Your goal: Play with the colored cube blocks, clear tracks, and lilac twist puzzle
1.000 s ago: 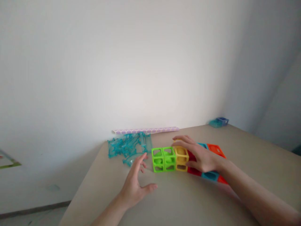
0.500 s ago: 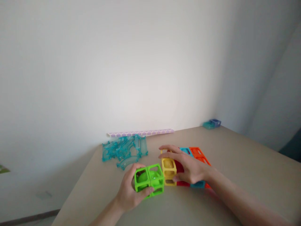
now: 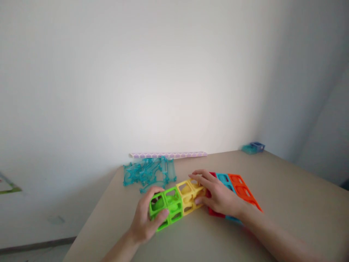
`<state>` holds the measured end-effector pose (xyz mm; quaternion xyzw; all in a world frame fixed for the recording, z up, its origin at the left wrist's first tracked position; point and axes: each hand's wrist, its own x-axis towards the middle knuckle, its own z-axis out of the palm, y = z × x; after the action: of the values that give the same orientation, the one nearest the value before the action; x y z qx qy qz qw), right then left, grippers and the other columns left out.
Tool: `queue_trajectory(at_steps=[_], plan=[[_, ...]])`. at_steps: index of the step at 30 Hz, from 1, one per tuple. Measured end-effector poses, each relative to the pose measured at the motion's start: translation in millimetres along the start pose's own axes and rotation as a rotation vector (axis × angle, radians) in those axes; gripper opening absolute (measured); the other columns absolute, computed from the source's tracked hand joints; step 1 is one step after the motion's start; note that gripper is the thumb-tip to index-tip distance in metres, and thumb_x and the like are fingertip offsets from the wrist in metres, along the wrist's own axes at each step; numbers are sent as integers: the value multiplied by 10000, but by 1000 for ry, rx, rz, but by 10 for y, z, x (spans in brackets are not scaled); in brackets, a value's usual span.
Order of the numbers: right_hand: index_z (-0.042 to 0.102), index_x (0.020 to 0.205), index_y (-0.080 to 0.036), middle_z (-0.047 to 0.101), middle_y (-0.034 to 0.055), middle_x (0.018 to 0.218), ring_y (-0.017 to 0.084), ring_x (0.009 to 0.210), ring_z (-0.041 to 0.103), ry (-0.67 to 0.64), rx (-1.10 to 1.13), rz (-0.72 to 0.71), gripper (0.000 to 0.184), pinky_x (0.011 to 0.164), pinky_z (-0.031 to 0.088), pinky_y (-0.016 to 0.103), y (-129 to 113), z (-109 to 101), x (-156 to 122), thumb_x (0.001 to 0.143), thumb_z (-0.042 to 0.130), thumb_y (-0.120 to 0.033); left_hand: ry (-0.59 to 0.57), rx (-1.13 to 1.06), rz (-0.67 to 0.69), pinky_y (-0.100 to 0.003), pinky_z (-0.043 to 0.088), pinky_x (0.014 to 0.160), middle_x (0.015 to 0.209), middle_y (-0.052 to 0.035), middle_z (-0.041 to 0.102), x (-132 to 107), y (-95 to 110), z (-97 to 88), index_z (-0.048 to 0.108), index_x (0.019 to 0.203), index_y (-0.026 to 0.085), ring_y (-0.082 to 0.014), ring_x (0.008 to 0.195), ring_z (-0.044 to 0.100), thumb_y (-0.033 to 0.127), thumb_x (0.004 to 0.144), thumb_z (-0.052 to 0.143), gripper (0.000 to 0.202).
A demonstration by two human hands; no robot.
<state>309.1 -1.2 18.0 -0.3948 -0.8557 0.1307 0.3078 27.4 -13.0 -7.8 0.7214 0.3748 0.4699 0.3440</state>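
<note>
My left hand (image 3: pixel 147 218) is wrapped round a pair of green cube blocks (image 3: pixel 172 203) with open window sides. Against their right end sit yellow cube blocks (image 3: pixel 187 194), and the two colours form one slanting row. Thumb and fingers of my right hand (image 3: pixel 216 193) grip the yellow blocks from the right and partly cover them. Behind that hand lie red blocks (image 3: pixel 217 214), light blue blocks (image 3: pixel 223 178) and orange blocks (image 3: pixel 242 190), joined side by side on the table. My right hand and forearm hide part of them.
A pile of clear teal track pieces (image 3: pixel 147 173) lies at the table's back left. Behind it, a purple patterned strip (image 3: pixel 169 155) runs along the wall. A dark blue block (image 3: pixel 257 146) and a teal piece (image 3: pixel 248 149) are in the far right corner of the table (image 3: pixel 286 196).
The yellow blocks have swung from beside the red ones to line up against the green blocks. A gap now shows between yellow and red. The camera view has shifted slightly left.
</note>
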Motion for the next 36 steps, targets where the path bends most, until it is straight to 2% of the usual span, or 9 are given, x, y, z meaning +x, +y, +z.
queue_trajectory(at_steps=[4,6,8,10,15,19,26,30,36], plan=[[361,1426,-218,475,137,1359,302,1249,453,-88,41,-7,716,1067,360,455,-24,-27,-25,775,660,-229,-170,-606,-114,-462,410,964,1204,-153,595,53,-24,-89,652,1104,157,-351,1127,540,648,777,474,617],[388,1405,-211,507,133,1332,302,1224,472,-123,59,6,727,1055,367,457,-33,-27,-23,741,683,-214,-349,-815,-247,-515,386,990,1233,-158,587,41,-20,-89,633,1178,167,-377,1164,521,613,721,572,641],[432,1362,-210,550,119,1288,284,1176,513,-145,98,18,692,1023,400,426,-43,-21,-17,719,687,-185,-503,-873,-330,-534,387,985,1236,-140,579,9,-3,-69,586,1253,209,-376,1167,519,520,658,689,679],[460,1320,-214,589,100,1239,254,1109,564,-159,145,32,646,970,443,374,-53,-14,-13,713,670,-144,-542,-834,-316,-522,397,977,1288,-124,523,-24,21,-45,568,1268,234,-369,1183,497,466,644,724,684],[468,1305,-201,607,109,1211,260,1082,586,-138,109,88,617,946,451,367,-69,-5,-5,738,702,-255,-461,-627,-158,-454,434,938,1323,-122,416,-55,63,-27,593,1212,212,-350,1156,479,518,697,661,603],[466,1294,-185,616,126,1184,274,1054,603,-56,-2,183,639,910,470,381,-73,32,26,737,715,-376,-414,-415,-63,-448,406,965,1327,-125,368,-69,116,2,525,1281,235,-344,1152,459,656,702,598,720],[453,1173,-217,666,70,955,241,862,656,203,-96,322,473,744,509,344,-18,112,63,769,643,-376,-277,6,173,-470,372,976,1087,-115,448,-64,128,56,559,1273,231,-329,1058,450,890,475,525,1036],[419,1142,-240,659,52,921,222,785,647,278,-54,308,468,709,502,344,-71,46,36,783,633,-449,-211,238,292,-433,423,873,987,-95,475,-17,85,-37,567,1289,242,-297,941,474,852,399,622,1081],[509,1045,-214,623,56,918,224,796,594,46,-65,117,522,722,459,333,-243,-101,-54,625,758,-398,-10,592,461,-390,428,801,819,-79,619,96,85,-183,645,1204,245,-257,823,513,572,546,793,749]])
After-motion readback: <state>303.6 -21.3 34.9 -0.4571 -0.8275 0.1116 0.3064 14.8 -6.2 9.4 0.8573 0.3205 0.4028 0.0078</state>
